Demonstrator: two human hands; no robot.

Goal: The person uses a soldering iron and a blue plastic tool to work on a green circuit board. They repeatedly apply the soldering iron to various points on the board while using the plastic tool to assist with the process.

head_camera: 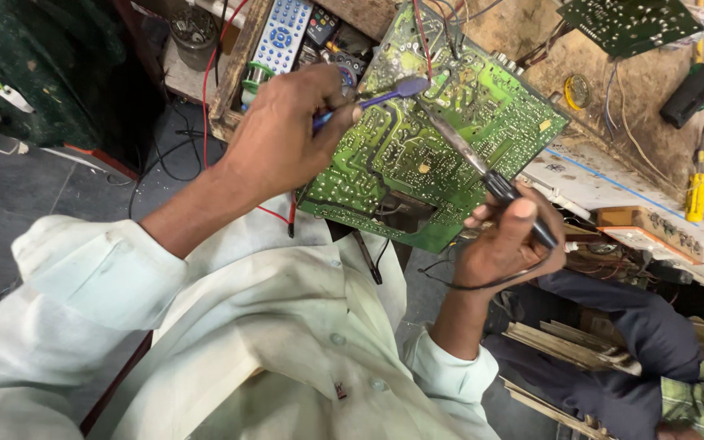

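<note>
While the left hand (287, 134) hides most of the purple brush (397, 91) it grips, bristles rest on the green circuit board (450, 138). Right hand (508, 244) clamps soldering iron (466, 155), tip on board; remote (283, 34) & yellow screwdriver (696, 195) lie on bench, 2nd board (629, 23) cut off at top.

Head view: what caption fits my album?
Left hand holds a brush, right hand a soldering iron, over a green circuit board.

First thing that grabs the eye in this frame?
The big green circuit board at centre, solder side up, tilted against the cluttered bench. The left hand holds a purple toothbrush to its top, and the right hand aims a soldering iron across it.
</note>
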